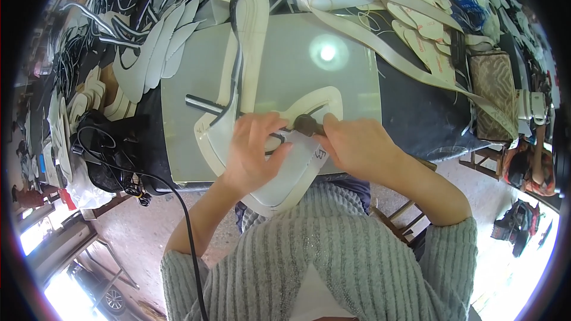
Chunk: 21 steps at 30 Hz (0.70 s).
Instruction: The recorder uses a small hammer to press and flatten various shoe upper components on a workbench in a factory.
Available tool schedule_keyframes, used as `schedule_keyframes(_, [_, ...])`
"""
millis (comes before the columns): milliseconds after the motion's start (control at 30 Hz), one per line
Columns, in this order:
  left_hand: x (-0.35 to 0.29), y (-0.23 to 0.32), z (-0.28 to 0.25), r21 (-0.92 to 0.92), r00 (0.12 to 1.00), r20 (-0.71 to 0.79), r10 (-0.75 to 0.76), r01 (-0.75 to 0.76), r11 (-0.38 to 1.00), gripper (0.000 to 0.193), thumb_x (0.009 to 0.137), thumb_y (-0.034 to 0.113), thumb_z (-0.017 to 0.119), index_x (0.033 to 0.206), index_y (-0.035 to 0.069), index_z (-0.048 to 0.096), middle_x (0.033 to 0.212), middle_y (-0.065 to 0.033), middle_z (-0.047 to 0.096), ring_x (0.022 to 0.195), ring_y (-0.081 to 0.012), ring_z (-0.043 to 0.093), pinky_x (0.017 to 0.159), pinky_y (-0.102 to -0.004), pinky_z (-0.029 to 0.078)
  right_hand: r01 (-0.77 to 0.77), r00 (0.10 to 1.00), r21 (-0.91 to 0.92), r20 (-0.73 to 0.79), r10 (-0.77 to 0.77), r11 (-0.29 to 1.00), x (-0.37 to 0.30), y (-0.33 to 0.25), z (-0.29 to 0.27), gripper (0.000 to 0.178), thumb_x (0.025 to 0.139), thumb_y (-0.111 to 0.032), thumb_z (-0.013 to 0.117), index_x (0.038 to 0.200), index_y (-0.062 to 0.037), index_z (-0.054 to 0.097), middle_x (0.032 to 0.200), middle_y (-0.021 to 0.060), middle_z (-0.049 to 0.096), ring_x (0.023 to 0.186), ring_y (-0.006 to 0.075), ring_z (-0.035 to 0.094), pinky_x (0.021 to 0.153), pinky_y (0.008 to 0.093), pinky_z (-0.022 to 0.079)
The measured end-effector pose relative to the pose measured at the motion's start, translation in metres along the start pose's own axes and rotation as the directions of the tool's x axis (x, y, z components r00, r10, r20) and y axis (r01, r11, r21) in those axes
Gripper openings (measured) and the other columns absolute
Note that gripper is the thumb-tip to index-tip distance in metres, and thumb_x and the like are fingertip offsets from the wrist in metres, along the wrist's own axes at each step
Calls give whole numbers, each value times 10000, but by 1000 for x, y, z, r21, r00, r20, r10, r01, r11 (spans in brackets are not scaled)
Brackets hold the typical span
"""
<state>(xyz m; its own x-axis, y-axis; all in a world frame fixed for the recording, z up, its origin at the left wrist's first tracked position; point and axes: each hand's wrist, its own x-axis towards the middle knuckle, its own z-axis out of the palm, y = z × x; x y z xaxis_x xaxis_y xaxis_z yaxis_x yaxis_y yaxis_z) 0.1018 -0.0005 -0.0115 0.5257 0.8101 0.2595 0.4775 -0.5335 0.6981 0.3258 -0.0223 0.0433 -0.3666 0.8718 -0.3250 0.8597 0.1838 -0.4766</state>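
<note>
My right hand [358,144] is closed round a dark brown tool with a rounded head [306,125]. The tool's head rests at the inner curved edge of a white shoe-upper piece [267,193], which has pale cream borders and a handwritten mark. My left hand [253,150] bends over the same piece, its index finger pressing by that edge and its thumb apart from it. A black-and-white trim strip [237,65] runs down from the far side and passes under my left fingers, where they hide it. Beneath the far stretch of strip lies a long cream piece [253,30].
A grey-green board [190,142] lies under the work on a black-covered table [410,113]. Stacked white pieces [156,53] stand left, beside a black bag [107,154]. A beige band [386,50] curves across the right. A black cable [189,226] hangs by my left arm.
</note>
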Motion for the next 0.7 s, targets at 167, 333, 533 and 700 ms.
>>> schedule_keyframes(167, [11,-7,-8,-45,993,110,-38,44,998,395,738,-16,747,1092,23,578,1069,-87,660,975,-307,594,874,-402,473,27,998,-54,-55,-30,998,-1,2,4,337,965,-289,562,851,27,541,627,183,633,591,370,653,515,450,503])
schedule_keyframes(333, [10,-20,-8,92,950,220,222,-247,965,346,756,-33,710,1076,29,593,1007,-67,673,956,-275,607,872,-402,471,-55,999,-23,2,55,998,-1,-2,2,297,959,-263,572,865,15,528,663,190,628,629,410,631,565,487,489])
schedule_keyframes(533, [8,-21,-13,209,793,228,564,-606,768,321,718,13,701,1030,2,624,976,-80,694,981,-258,619,891,-444,484,-76,997,32,-19,77,997,-2,-7,-6,279,964,-257,565,874,4,523,654,180,617,636,408,625,564,487,486])
schedule_keyframes(700, [8,-20,-14,274,757,251,603,-654,705,318,721,70,665,1024,9,592,1001,-93,682,1002,-230,623,927,-420,473,-74,996,55,-49,76,996,-4,-16,4,255,958,-243,576,890,-4,517,646,185,605,627,406,622,560,487,485])
